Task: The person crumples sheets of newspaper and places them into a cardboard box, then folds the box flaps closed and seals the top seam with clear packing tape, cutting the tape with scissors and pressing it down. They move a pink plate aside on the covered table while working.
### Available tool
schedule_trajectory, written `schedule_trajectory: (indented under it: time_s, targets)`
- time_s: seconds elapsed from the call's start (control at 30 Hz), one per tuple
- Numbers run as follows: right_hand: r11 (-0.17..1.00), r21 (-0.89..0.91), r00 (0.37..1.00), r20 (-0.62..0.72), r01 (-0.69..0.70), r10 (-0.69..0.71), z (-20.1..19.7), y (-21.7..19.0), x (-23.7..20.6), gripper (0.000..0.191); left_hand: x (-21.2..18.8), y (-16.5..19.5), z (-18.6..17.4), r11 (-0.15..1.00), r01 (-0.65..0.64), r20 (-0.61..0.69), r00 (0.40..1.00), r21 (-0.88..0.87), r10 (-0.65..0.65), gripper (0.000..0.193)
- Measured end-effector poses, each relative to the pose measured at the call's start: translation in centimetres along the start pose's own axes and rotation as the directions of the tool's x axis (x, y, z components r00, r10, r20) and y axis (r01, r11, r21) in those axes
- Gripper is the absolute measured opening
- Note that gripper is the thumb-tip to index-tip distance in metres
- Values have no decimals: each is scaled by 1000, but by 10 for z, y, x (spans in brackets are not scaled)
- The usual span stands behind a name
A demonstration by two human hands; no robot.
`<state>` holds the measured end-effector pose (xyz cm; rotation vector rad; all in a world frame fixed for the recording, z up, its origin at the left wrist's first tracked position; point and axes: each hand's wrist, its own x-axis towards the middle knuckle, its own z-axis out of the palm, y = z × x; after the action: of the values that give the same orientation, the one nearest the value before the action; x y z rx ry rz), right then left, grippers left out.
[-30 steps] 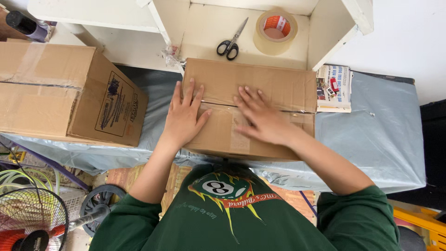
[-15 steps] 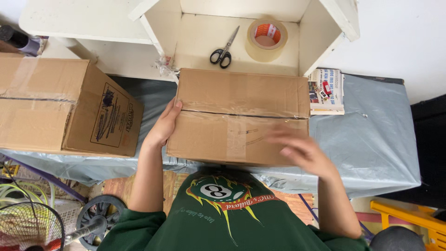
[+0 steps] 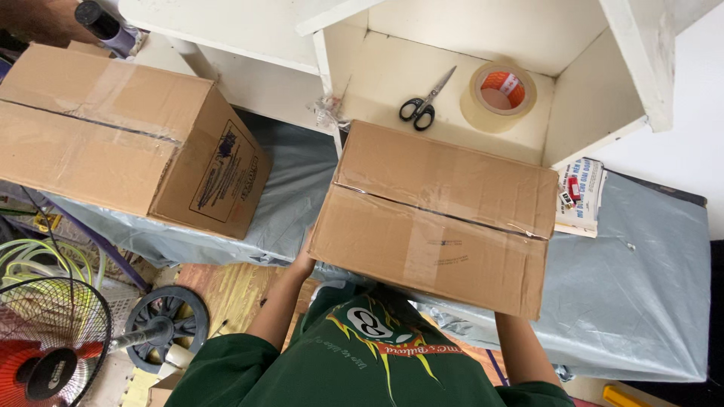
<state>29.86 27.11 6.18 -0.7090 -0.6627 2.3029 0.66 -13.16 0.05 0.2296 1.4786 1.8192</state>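
Observation:
A closed brown cardboard box (image 3: 437,218) with a taped centre seam is lifted at its near edge, which hangs over my chest. My left hand (image 3: 304,262) grips the box's lower left corner from underneath; only part of the hand shows. My right forearm (image 3: 519,343) runs up under the box's near right corner, and the box hides that hand. The far side of the box lies over the table covered in grey plastic sheet (image 3: 633,301).
A larger closed cardboard box (image 3: 128,136) sits at the left of the table. A white open cabinet (image 3: 377,68) behind holds black scissors (image 3: 424,105) and a roll of clear tape (image 3: 498,94). A printed booklet (image 3: 581,196) lies at the right. A floor fan (image 3: 45,354) stands lower left.
Both hands left the top of the box and went to its near lower edge and corners. The box has come toward me and sits skewed, its near edge raised off the table.

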Motion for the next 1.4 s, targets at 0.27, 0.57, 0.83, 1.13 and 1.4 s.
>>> schedule_trajectory:
  time_s: [0.27,0.57,0.83,1.13,1.4]
  targets:
    - [993,-10,991,63,-119,120,30,23,-35,66,-31,6,-31,984,66,-69,995,-166,-78,60]
    - [913,23,893,218,-407,393,86,155,-33,73,-52,57,-108,855,-281,-489,871,-436,37,70]
    - [901,49,887,206,-431,413,110,200,-17,79,-51,72,-47,604,-535,-586,799,-590,135,74]
    - [920,63,905,218,-387,366,147,211,-1,83,-28,77,-84,727,-523,-641,753,-444,150,53]
    - [939,-14,926,163,-343,340,165,201,4,81,-24,100,-72,738,-441,-664,748,-511,-13,54]
